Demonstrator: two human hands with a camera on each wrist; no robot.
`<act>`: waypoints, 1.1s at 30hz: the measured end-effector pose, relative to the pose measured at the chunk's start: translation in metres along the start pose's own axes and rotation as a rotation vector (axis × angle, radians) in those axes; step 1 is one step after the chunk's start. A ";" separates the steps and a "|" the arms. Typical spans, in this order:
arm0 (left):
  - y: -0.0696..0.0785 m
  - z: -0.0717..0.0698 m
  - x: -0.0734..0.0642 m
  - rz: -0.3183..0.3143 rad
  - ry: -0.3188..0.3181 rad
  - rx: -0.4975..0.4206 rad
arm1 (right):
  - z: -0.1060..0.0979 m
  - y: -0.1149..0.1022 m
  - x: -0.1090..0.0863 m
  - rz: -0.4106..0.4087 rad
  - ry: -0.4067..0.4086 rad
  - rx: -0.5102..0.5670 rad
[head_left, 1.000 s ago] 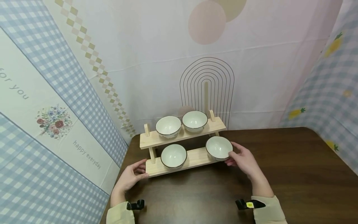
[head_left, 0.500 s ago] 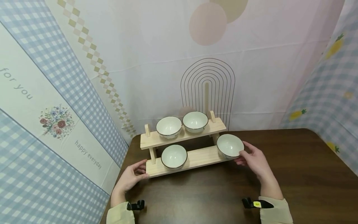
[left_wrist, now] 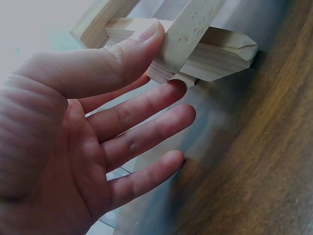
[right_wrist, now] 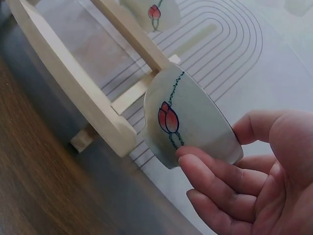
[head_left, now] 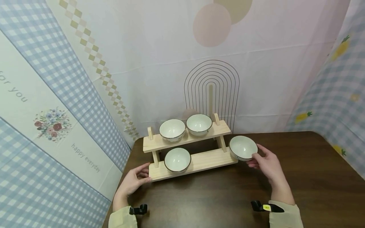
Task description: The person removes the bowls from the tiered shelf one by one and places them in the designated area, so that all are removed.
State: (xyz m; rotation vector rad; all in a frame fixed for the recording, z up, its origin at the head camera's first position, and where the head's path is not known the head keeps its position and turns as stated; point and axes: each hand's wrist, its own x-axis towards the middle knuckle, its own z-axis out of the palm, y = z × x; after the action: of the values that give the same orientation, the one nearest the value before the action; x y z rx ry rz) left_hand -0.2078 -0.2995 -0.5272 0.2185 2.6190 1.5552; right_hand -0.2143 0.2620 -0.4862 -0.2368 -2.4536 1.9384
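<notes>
My right hand (head_left: 267,165) pinches a white bowl (head_left: 243,147) with a dark rim, thumb at the rim and fingers against its outer side. The right wrist view shows a red tulip (right_wrist: 168,118) painted on this bowl, which is held just off the right end of the two-tier wooden rack (head_left: 211,159). At the rack's other end, my left hand (head_left: 132,180) pinches the lower board (left_wrist: 183,41) between thumb and index finger, its other fingers spread. Another bowl (head_left: 177,160) sits on the lower shelf, towards the left.
On the upper shelf (head_left: 152,143) stand two similar bowls, a left one (head_left: 172,129) and a right one (head_left: 199,123), side by side. The rack stands on a dark wooden table (head_left: 288,164). Behind hangs a pale printed cloth (head_left: 154,79); checked cloth (head_left: 94,126) covers the left side.
My right hand has carried its bowl rightward along the lower shelf and past the end of the board. The left hand stays at the rack's left end.
</notes>
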 end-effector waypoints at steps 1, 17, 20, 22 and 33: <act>0.000 0.000 0.000 0.002 0.000 0.000 | -0.001 0.000 0.000 0.002 0.008 0.000; -0.007 0.001 0.004 0.009 -0.018 0.003 | -0.007 0.011 0.002 0.070 0.111 0.017; -0.008 0.001 0.005 0.011 -0.023 0.003 | -0.008 0.015 0.004 0.092 0.115 0.023; -0.008 0.001 0.005 0.014 -0.023 0.006 | -0.009 0.018 0.006 0.102 0.114 0.024; -0.008 0.001 0.006 -0.002 -0.011 0.007 | -0.006 0.030 0.011 0.162 0.123 0.021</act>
State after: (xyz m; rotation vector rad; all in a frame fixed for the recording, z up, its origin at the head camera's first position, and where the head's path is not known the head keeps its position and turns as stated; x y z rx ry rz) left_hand -0.2143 -0.3015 -0.5343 0.2240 2.6160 1.5395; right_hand -0.2212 0.2753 -0.5145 -0.5537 -2.4020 1.9420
